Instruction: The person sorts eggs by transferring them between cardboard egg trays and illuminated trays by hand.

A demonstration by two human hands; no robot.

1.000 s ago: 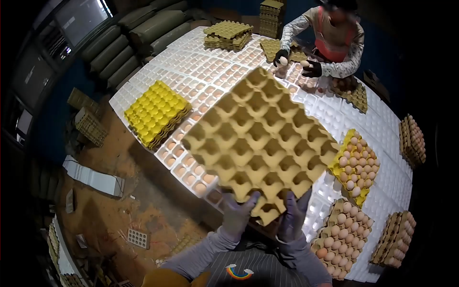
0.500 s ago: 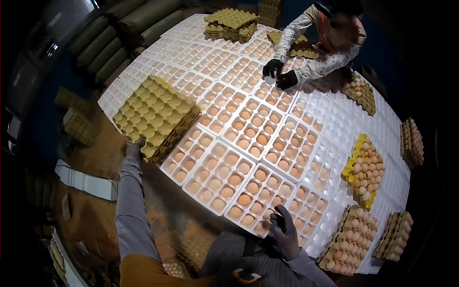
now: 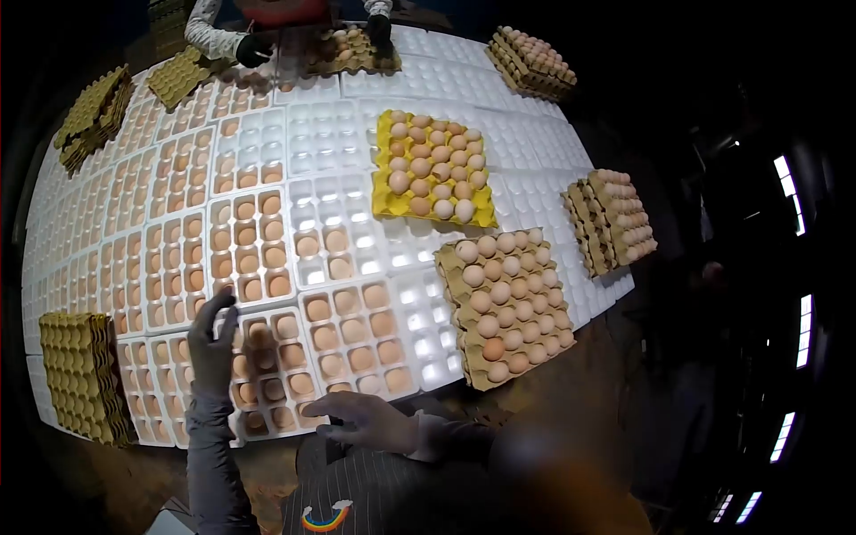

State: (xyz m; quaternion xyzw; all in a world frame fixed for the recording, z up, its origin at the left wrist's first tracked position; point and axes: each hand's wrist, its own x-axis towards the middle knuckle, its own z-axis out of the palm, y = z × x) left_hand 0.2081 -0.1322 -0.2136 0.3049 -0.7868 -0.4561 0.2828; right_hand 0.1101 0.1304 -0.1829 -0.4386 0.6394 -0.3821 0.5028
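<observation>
Left hand [image 3: 212, 343], gloved, fingers spread, empty, over white moulded grid tray [image 3: 267, 370] at near table [image 3: 535, 134] edge; square cells hold brown eggs. Right hand [image 3: 366, 419], gloved, flat, empty, at tray's front rim. Brown pulp carton [image 3: 504, 303] just right, full of eggs; yellow carton [image 3: 432, 169] behind, likewise.

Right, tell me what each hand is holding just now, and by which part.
Nothing is held. The left hand hangs open, fingers spread, over the white egg tray. The right hand lies flat and empty at the tray's near edge.
</observation>
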